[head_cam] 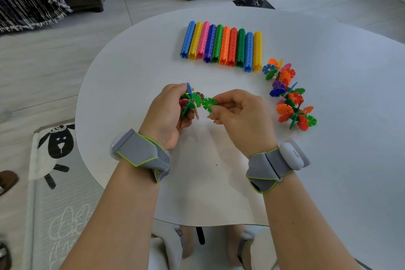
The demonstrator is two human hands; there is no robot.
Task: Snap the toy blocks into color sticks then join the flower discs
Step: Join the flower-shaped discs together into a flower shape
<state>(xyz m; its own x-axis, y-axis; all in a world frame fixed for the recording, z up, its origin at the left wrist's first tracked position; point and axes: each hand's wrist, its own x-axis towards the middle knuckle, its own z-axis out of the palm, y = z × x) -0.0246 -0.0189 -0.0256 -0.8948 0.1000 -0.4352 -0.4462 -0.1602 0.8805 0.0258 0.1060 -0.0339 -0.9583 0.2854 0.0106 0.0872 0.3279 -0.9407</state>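
We see the left grip (pixel 168 116) covering much of the disc cluster (pixel 193 99), hiding its joints; the right grip (pixel 238 114) covers one edge of the green disc (pixel 209 103). The table (pixel 350 160) runs off the right edge.

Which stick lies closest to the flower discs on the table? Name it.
The yellow stick at the row's right end, beside the disc chain; the other yellow sits second from left.

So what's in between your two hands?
A green flower disc. The right hand pinches it and holds it up to the disc cluster gripped by the left hand. The head view shows this.
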